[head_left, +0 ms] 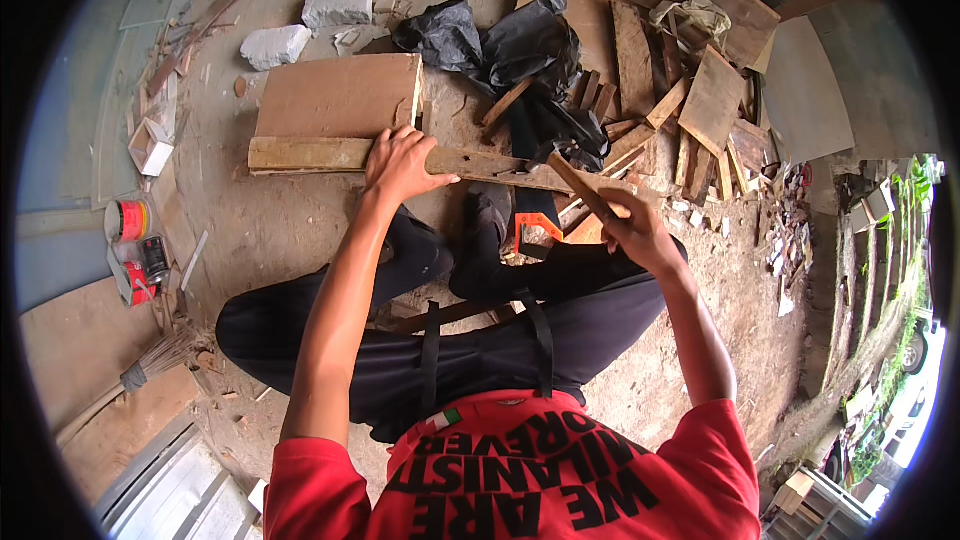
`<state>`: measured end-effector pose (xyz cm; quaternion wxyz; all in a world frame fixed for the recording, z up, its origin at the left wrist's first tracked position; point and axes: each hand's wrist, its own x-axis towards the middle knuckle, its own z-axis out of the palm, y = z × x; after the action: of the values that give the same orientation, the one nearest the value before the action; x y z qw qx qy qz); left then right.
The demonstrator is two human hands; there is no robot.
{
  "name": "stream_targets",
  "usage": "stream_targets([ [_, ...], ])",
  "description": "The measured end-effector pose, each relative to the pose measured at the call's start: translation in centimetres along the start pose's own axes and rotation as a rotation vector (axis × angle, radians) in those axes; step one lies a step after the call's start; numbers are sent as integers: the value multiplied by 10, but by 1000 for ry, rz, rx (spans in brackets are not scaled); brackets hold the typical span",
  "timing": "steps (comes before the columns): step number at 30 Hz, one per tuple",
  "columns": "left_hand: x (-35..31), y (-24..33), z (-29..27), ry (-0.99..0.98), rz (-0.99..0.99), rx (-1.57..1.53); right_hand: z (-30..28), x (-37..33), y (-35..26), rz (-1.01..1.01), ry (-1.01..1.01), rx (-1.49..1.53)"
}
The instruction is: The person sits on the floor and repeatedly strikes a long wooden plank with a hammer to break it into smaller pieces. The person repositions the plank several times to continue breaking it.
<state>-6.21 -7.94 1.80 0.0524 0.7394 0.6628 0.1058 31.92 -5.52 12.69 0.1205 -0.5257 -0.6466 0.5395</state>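
My left hand (400, 164) grips a long, narrow wooden strip (300, 154), its fingers over the far edge and the thumb pointing right. That strip lies crosswise along the near edge of a brown board (335, 95). In my right hand (640, 232) is a wooden stick (578, 183), held aslant with its far end at the strip's right part. I cannot tell whether it is a tool's handle. An orange handle (538, 224), shaped like a hand saw's, shows between my feet and the right hand, partly hidden.
Black plastic sheeting (535, 40) lies beyond the strip. Scrap boards (712, 100) are heaped at the far right. Pale blocks (338, 0) stand at the far left. Red cans (128, 221) and a twig broom (160, 360) are by the left wall.
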Motion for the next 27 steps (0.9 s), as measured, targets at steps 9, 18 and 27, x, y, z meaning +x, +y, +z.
stream_targets([
  [9, 1, 0, -2, -66, -16, -15, 4, 32, -52, -185, 84, 52],
  [18, 0, -1, -2, -43, -22, 10, 48, 96, -50, -611, 615, 334],
  [27, -4, -1, -3, 9, -6, -10, 108, 91, -32, -716, 651, 477],
])
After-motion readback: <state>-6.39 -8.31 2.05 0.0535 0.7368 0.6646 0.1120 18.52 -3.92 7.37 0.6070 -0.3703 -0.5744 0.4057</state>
